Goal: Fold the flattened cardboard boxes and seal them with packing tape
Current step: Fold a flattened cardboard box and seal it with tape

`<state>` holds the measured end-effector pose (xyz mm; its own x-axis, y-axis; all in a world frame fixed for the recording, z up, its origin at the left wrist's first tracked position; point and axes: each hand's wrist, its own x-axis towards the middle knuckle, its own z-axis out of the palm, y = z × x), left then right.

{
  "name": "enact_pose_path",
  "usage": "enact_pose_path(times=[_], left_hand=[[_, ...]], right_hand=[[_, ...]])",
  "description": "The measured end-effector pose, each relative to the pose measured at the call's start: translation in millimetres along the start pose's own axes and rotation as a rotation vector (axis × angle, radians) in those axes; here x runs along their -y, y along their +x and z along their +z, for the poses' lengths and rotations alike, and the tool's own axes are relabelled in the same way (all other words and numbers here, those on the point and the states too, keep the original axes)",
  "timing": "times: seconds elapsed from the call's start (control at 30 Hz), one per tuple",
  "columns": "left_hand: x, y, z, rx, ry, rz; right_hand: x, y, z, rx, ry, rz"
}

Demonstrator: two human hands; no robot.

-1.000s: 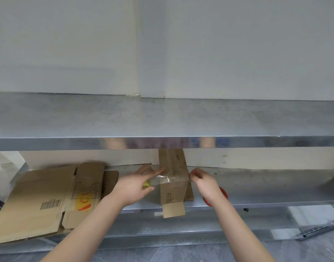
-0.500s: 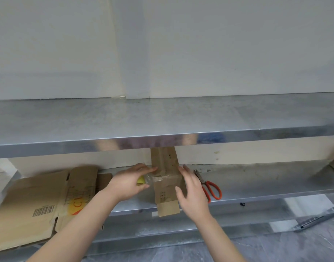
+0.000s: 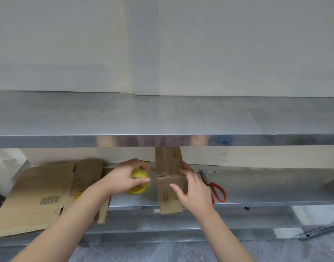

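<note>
left hand (image 3: 124, 177) gripping tape roll (image 3: 138, 183), right hand (image 3: 193, 190) steadying box (image 3: 169, 184)

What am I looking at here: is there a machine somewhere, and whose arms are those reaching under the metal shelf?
There is no machine here: these are a person's two bare arms. The single picture comes from a camera worn on that person's head, looking forward and down, so the arms enter from the bottom edge. The left hand grips a yellow tape roll. The right hand lies with straight fingers against a small cardboard box that stands on the lower metal shelf. To the left of it lie flattened cardboard boxes, and to the right lie orange-handled scissors. An upper shelf juts out above and hides the top of the box.
</note>
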<state>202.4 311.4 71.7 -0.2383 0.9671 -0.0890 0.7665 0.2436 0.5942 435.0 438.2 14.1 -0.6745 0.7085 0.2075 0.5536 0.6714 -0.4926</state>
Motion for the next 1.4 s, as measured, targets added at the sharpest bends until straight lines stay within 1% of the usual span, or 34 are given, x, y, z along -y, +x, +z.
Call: enact_pose_path(times=[0.17, 0.27, 0.33, 0.47, 0.57, 0.7, 0.83, 1.0, 1.1, 1.2, 1.3, 1.4], left_hand=[[6.8, 1.5, -1.3, -0.057, 0.205, -0.016], [9.0, 0.4, 6.1, -0.151, 0.297, -0.024], [11.2, -0.1, 15.4, -0.17, 0.32, -0.056], [14.1, 0.1, 30.2, -0.09, 0.198, -0.138], [14.3, -0.7, 25.1, -0.085, 0.141, -0.146], [8.2, -8.6, 5.8, -0.064, 0.01, -0.152], [-0.2, -12.8, -7.9, -0.102, -0.003, -0.109], [-3.8, -12.2, -8.6, -0.088, 0.004, -0.093], [4.2, -11.6, -0.2, -0.053, 0.03, -0.122], [15.2, -11.5, 15.9, -0.003, 0.001, -0.176], [26.1, -7.0, 33.9, -0.036, 0.001, -0.187], [35.6, -2.3, 44.5, -0.064, 0.071, -0.196]], right_hand=[[-1.6, -0.5, 5.8, 0.001, -0.07, -0.022], [-0.7, 0.0, 7.1, 0.011, -0.106, -0.033], [-2.3, -0.1, 7.2, 0.013, -0.133, -0.04], [-4.6, 0.2, 3.2, 0.031, -0.161, -0.055], [-5.5, -0.1, 1.3, 0.049, -0.167, -0.05], [0.1, -0.2, 0.5, 0.059, -0.178, -0.047], [6.1, 2.5, 0.4, 0.072, -0.19, -0.039], [6.4, 1.3, -3.6, 0.103, -0.208, -0.02], [8.0, 0.1, -6.8, 0.114, -0.209, -0.011], [10.8, 0.1, -7.8, 0.128, -0.213, -0.007], [12.5, -0.6, -7.1, 0.142, -0.213, -0.008], [11.4, -1.5, -7.9, 0.158, -0.221, -0.002]])
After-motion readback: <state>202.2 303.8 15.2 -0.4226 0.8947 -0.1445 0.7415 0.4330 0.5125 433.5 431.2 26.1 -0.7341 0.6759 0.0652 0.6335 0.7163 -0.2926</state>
